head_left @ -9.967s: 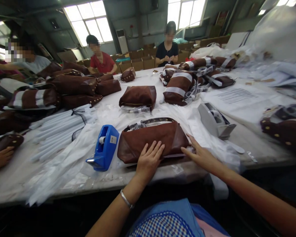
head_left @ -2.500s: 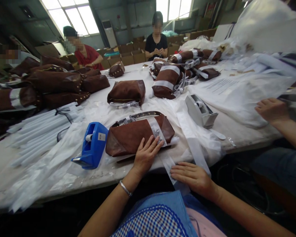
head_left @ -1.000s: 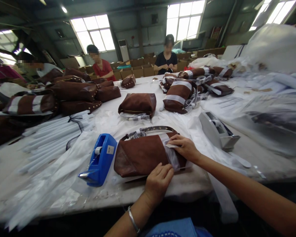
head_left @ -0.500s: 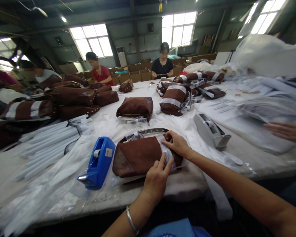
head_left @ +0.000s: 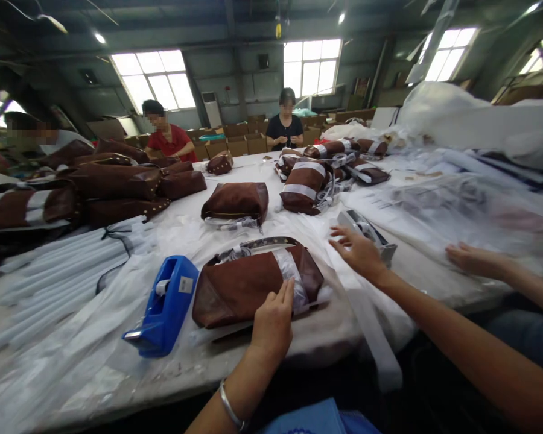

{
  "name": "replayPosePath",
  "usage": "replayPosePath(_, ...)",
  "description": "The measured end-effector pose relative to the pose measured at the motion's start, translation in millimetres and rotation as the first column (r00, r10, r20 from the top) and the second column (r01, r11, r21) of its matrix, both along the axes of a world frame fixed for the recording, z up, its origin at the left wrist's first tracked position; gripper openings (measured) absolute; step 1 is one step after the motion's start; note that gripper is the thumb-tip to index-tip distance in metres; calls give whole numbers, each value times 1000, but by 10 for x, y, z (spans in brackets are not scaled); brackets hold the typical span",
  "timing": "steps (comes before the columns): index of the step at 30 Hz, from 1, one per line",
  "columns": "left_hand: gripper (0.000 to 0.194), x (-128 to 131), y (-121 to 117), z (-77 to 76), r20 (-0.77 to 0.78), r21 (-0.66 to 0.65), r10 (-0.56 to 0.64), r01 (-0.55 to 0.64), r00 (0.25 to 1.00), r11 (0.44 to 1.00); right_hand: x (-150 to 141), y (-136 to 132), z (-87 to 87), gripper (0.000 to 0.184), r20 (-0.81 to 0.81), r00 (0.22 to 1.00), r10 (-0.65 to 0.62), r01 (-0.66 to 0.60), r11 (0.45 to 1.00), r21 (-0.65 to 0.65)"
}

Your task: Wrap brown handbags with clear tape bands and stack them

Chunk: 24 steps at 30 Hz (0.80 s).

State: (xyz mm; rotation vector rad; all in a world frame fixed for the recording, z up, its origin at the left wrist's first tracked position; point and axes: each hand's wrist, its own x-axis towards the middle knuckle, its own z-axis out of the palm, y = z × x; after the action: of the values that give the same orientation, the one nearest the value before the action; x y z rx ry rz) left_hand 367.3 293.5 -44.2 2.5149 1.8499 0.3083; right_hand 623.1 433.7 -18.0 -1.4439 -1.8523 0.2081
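A brown suede bag (head_left: 248, 283) lies flat near the table's front edge, with a white paper band (head_left: 290, 278) wrapped round its right half. My left hand (head_left: 274, 319) rests on the bag's front edge, fingers pressed flat against the band. Empty and with fingers spread, my right hand (head_left: 358, 251) hovers to the right of the bag, close to a grey tape dispenser (head_left: 366, 232).
A blue tape dispenser (head_left: 163, 304) stands left of the bag. More brown bags (head_left: 235, 202) lie further back, and stacks of them (head_left: 113, 184) at the left. White paper strips (head_left: 58, 271) lie left. A neighbour's hand (head_left: 475, 260) rests at right. Other people sit at the far side.
My right hand has let go of the band and moved right toward the grey dispenser. My left hand stays on the bag. The neighbour's hand at right has come closer.
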Motion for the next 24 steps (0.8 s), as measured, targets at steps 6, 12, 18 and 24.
replayPosePath(6,86,-2,8,39,13,-59,17,-16,1000,998,1177,68,33,31,-67,933,-352,334,923,-192)
replayPosePath(12,84,-10,6,-12,19,-29,21,-20,1000,999,1199,202,-127,40,-285,888,-361,227,882,-413)
replayPosePath(18,81,-31,4,-39,21,0,8,-8,1000,1000,1167,237,-15,33,-547,773,-322,137,926,-351)
replayPosePath(24,78,-40,4,-61,39,9,-1,0,999,1000,1178,-290,-39,40,-728,620,-292,187,956,-224)
